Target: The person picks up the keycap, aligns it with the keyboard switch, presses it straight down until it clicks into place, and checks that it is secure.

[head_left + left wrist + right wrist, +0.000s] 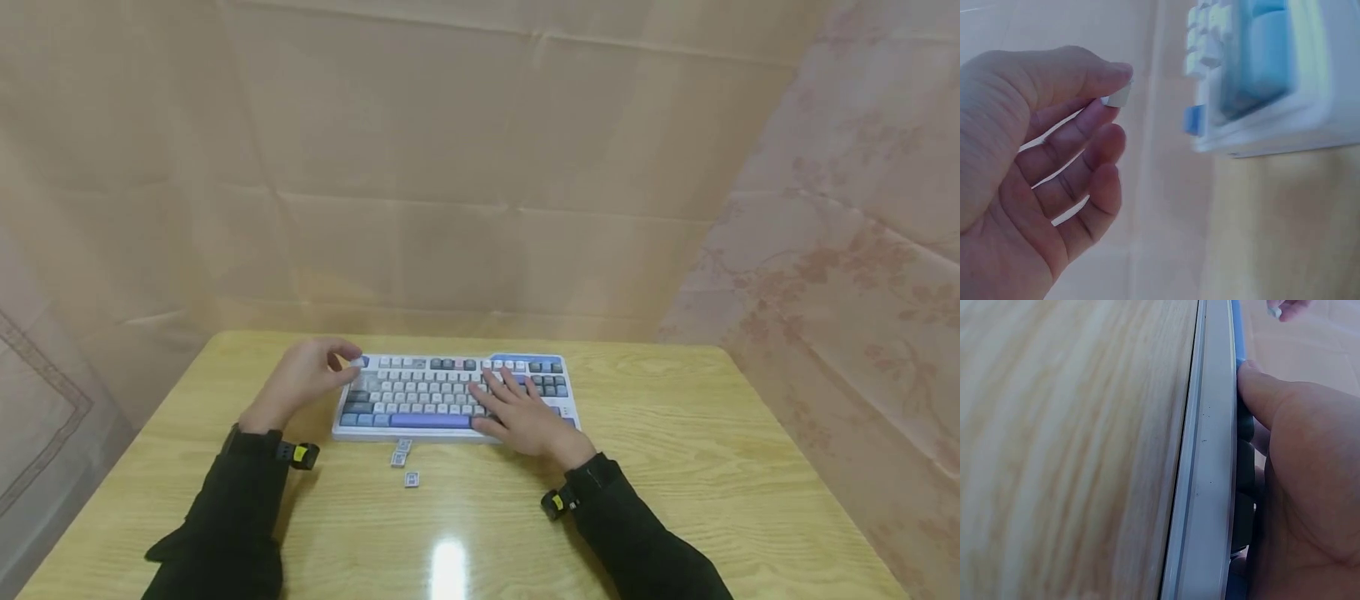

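A mechanical keyboard (431, 422) with white, grey and blue keys lies near the back of the wooden table. At its upper left corner my left hand (300, 379) is raised, and thumb and index finger pinch a small white keycap (1120, 96). In the left wrist view the keycap is apart from the keyboard, and the other fingers curl loosely. My right hand (525, 421) rests flat on the keyboard's right part with fingers spread, hiding the keys beneath. The right wrist view shows its thumb (1260, 390) along the front edge of the keyboard.
Small loose keycaps (412, 480) lie on the wooden table (660, 467) in front of the keyboard, the farthest close to its front edge. A beige cloth (465, 250) hangs behind the table. Patterned cloth (847, 275) hangs at the right.
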Demonstrator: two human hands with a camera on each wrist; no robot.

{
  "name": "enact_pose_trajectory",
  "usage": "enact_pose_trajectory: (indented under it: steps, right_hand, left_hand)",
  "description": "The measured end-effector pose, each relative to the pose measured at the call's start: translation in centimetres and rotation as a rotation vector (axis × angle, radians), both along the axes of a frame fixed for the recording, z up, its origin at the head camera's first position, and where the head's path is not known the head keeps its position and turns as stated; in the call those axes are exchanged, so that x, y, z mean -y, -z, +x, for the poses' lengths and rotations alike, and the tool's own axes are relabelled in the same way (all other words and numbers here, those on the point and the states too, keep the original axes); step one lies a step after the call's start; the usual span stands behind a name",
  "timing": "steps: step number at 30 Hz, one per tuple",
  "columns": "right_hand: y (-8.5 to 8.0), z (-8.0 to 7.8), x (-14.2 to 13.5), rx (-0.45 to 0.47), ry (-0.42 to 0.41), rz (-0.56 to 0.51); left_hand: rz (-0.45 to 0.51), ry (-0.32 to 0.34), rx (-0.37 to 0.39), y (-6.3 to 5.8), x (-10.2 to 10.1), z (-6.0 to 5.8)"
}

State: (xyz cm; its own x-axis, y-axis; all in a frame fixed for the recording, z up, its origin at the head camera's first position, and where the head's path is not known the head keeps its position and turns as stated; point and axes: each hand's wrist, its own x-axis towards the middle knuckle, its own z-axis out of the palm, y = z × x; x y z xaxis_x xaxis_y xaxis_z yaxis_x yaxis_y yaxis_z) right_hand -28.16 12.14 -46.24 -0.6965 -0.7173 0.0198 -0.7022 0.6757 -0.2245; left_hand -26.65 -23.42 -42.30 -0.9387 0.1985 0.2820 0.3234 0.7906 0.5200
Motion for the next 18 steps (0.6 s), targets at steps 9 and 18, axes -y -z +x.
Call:
enact_pose_trajectory:
  steps: [9,18]
  right_hand:
    - [-0.9,-0.2,0.0,-0.021,0.016,0.016]
    - [-0.6,-0.3,-0.1,-0.016,0.011,0.011]
  left_hand:
    - [-0.069,-0.011,0.034,0.4,-0.5,-0.7]
    - [-0.107,-0.016,0.035,1.3,-0.8,-0.8]
